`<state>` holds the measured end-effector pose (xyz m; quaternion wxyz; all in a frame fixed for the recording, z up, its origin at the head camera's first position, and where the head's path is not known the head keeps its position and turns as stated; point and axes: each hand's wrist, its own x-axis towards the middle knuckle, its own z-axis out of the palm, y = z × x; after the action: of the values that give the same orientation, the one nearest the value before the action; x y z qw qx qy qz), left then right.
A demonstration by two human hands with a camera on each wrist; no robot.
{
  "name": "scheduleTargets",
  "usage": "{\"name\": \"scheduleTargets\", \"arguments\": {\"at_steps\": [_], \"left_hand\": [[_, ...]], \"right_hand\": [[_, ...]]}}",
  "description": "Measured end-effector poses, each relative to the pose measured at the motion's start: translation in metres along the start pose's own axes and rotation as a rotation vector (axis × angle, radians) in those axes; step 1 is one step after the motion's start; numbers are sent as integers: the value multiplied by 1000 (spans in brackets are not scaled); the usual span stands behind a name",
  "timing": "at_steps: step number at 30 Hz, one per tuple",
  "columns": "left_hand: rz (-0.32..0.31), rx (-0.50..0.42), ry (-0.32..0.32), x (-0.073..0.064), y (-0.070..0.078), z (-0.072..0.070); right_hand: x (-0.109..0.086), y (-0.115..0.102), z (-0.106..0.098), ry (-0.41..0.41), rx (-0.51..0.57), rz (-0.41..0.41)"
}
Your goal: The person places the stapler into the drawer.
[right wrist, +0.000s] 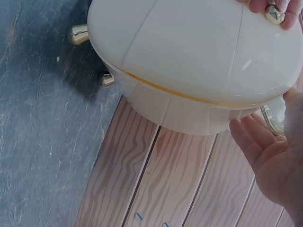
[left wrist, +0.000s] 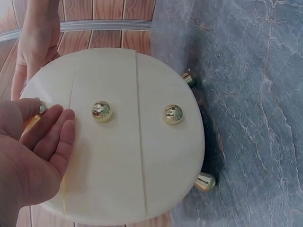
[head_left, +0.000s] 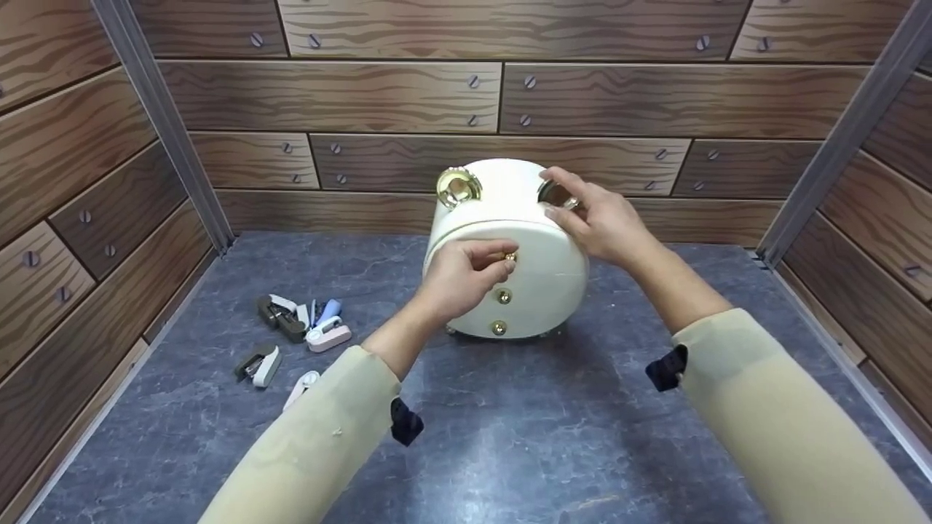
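Note:
A white rounded drawer box with gold knobs stands on short gold feet. My left hand pinches the top knob between thumb and fingertips. Below it are a middle knob and a bottom knob, untouched. Over the box's upper right side, my right hand holds the gold-rimmed ring there, thumb in front and fingers behind. A matching ring is on the upper left. In the left wrist view, seams divide the front into three drawer fronts.
Several small stapler-like items lie on the left: dark ones, a pink and white one, a dark and white one. A white one is partly behind my left sleeve. Wood-patterned walls enclose the blue-grey marbled surface.

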<state>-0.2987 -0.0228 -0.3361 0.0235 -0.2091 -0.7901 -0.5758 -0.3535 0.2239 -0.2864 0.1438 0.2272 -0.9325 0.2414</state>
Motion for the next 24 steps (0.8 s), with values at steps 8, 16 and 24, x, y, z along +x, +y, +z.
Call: {"name": "scheduleTargets", "arguments": {"at_steps": [8,16,24], "left_hand": [[12,2,-11,-11,2,1],[58,-17,-13,-24,6,4],[71,-52,-10,-38,9,7]], "right_hand": [[0,0,2,2,2,-11],[0,0,1,-9,13,-11],[0,-1,1,-13,18,-7]]}}
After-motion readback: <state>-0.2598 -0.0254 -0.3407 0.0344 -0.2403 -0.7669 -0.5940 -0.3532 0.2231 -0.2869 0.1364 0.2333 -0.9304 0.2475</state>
